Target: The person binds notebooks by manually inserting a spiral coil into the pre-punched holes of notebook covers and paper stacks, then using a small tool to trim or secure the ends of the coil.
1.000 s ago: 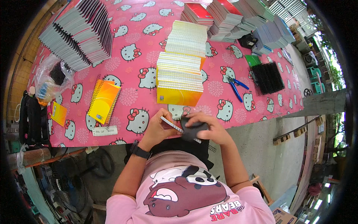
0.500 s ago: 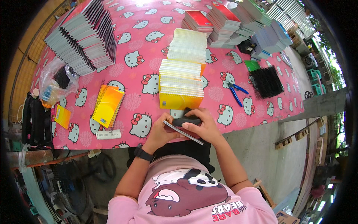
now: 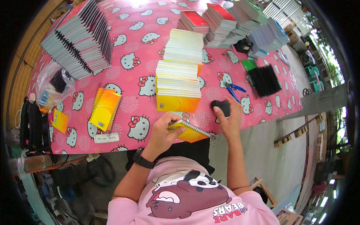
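I find my left hand (image 3: 162,132) at lower centre of the frame, its fingers closed around a small yellow spiral notebook (image 3: 189,132) held just above the near edge of the bench (image 3: 142,60). My right hand (image 3: 229,119) sits right of centre, fingers curled over a dark handheld tool (image 3: 221,107) that rests on the pink cloth. The notebook looks light and thin; its covers should flex, while the wire spine along its upper-right edge is the stiff part. I judge the safest hold is across the cover away from the coil. A tall yellow stack of notebooks (image 3: 179,78) stands just beyond; blue pliers (image 3: 233,90) lie near the tool.
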Action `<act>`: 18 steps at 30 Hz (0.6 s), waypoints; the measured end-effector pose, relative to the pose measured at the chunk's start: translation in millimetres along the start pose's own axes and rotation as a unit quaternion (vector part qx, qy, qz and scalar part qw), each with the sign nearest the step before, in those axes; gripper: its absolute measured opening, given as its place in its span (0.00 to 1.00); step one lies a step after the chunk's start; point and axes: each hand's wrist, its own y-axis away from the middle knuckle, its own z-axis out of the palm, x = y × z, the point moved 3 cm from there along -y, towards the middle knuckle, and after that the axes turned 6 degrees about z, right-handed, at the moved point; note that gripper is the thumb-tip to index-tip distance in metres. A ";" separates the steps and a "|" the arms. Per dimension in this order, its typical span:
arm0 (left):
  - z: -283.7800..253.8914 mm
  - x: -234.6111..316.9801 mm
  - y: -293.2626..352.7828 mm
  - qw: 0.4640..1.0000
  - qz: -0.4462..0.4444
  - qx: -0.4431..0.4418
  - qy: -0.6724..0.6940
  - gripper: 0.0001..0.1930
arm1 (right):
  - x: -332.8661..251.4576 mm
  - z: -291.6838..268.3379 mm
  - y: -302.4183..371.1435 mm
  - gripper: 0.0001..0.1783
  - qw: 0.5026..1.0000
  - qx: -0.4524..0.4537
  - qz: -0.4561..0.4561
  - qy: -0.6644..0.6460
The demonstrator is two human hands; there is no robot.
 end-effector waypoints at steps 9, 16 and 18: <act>8.5 23.6 -5.5 0.998 -0.001 0.037 0.060 0.09 | -88.2 7.4 29.7 0.12 0.911 -0.224 0.009 -0.348; 1.6 21.8 0.3 0.998 -0.025 0.010 0.062 0.11 | -91.6 7.9 32.4 0.11 0.913 -0.258 -0.026 -0.316; 1.1 21.8 0.2 0.997 -0.045 -0.016 0.059 0.10 | -92.0 5.0 30.3 0.10 0.921 -0.255 -0.032 -0.292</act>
